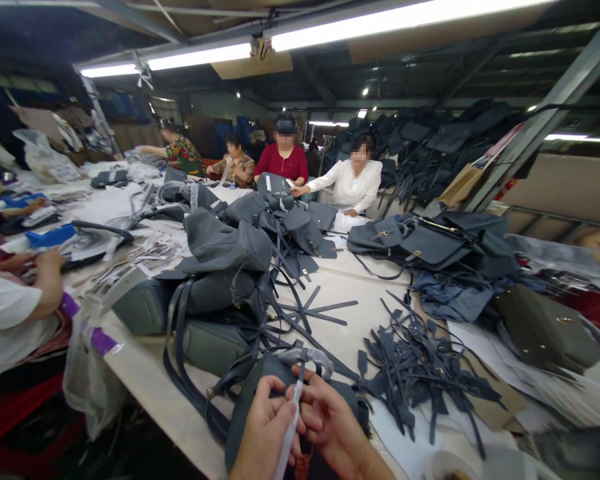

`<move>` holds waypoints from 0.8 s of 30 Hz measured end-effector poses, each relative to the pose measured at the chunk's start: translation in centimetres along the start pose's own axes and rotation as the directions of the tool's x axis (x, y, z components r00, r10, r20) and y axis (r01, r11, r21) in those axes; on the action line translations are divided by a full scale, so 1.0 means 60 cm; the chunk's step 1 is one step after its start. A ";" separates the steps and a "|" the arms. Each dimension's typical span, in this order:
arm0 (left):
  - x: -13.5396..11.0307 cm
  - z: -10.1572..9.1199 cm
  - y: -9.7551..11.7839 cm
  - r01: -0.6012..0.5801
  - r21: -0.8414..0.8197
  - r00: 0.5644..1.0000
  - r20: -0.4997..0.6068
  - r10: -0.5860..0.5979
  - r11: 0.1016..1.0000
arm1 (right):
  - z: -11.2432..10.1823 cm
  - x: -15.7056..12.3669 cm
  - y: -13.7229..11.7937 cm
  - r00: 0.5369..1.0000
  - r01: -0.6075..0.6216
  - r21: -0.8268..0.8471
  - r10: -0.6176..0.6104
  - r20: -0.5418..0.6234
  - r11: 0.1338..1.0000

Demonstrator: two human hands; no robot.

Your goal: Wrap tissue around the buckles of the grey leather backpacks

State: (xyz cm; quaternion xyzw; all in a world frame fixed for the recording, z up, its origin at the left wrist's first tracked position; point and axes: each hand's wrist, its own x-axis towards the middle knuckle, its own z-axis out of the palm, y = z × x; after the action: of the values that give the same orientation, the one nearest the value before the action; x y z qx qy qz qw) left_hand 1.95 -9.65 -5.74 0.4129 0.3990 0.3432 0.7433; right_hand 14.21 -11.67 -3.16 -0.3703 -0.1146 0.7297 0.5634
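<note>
My left hand and my right hand meet at the bottom of the view, both gripping a narrow white strip that runs down between them. Its lower end is out of frame. Directly under my hands lies a dark grey leather bag, partly hidden by them. A white-wrapped strap loop rises just beyond my fingers. Further grey leather backpacks are heaped up the table ahead.
A heap of loose grey leather straps lies to my right on the long white-topped table. Several co-workers sit across it. A person's arm works at the left. A plastic bag hangs off the edge. Grey bags are piled behind.
</note>
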 end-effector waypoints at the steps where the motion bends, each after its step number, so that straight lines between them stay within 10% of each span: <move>1: 0.001 0.000 0.000 0.015 -0.025 1.000 0.019 -0.014 1.000 | -0.002 0.001 0.001 1.000 0.003 0.034 -0.004 0.018 0.999; 13: -0.006 0.004 0.031 0.187 -0.286 0.977 0.153 -0.147 0.940 | -0.046 0.025 0.013 0.987 0.157 -0.198 -0.149 0.056 0.967; 24: -0.006 -0.022 0.026 0.261 0.057 0.942 0.203 -0.267 0.964 | -0.079 -0.053 0.017 0.929 0.156 -0.698 -0.345 -0.137 0.699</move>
State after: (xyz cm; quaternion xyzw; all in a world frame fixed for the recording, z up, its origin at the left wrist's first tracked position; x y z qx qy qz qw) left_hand 0.38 -8.82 -4.70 0.4006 0.3753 0.1893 0.8142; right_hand 16.91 -16.08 -5.79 -0.6214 -0.3472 0.4986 0.4946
